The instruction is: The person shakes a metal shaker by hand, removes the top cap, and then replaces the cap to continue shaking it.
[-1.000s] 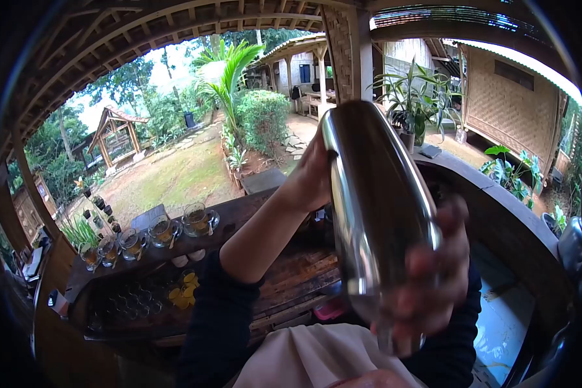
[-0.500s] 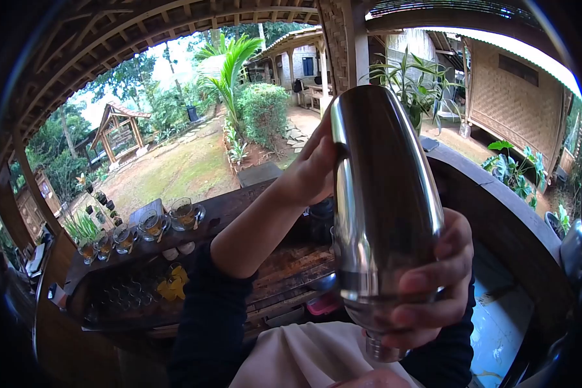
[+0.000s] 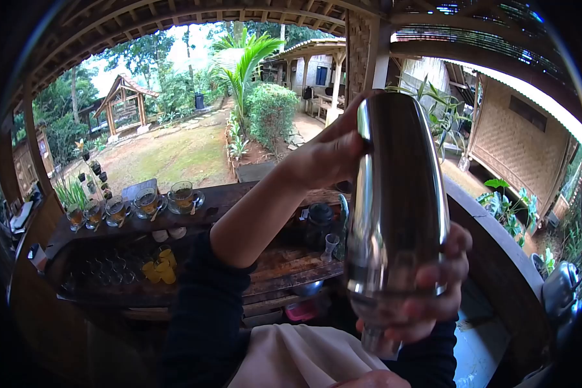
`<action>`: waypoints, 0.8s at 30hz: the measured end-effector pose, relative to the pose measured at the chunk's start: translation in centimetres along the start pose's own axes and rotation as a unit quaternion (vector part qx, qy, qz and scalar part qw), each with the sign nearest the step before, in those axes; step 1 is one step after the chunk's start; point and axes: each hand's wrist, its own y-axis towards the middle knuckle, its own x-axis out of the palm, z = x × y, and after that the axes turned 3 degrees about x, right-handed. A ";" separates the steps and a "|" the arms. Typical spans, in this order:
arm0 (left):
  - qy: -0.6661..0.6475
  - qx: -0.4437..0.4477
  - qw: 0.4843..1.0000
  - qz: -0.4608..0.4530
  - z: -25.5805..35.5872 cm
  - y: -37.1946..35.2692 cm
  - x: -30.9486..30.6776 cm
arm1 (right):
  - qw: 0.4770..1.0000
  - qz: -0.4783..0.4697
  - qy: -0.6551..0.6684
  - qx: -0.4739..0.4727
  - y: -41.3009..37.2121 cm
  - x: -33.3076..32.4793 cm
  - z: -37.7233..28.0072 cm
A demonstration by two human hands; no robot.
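A shiny steel cocktail shaker (image 3: 401, 194) is held up close in front of me, tilted, with its wide base upward and its narrow cap end pointing down. My left hand (image 3: 333, 152) grips it near the base from behind and the left; the fingertips there are partly hidden by the metal. Lower down, the fingers of my right hand (image 3: 436, 284) wrap round the shoulder and cap end, slightly blurred.
Several glass cups on saucers, one of them a teacup (image 3: 182, 194), line the wooden counter (image 3: 271, 271). Yellow cups (image 3: 160, 268) and clear glasses (image 3: 107, 268) sit on the lower shelf. A small glass (image 3: 330, 246) stands beyond my left forearm. A metal kettle (image 3: 559, 288) is at the right.
The shaker and both hands sit slightly further right and lower in view. The view has shifted, showing more roof and a small glass on the counter. Both hands keep their grip.
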 end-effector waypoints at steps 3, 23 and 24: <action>-0.012 -0.222 0.956 0.190 0.2 1.2 -3.6 | 0.967 -0.139 -0.012 0.211 -1.3 -1.7 2.4; -0.351 -0.279 0.890 0.079 3.2 -4.4 -13.4 | 0.790 -0.029 -0.006 0.613 -2.1 6.7 2.0; -0.255 -0.248 0.917 0.181 5.7 -4.0 -9.3 | 0.853 -0.128 -0.053 0.503 0.3 7.7 0.7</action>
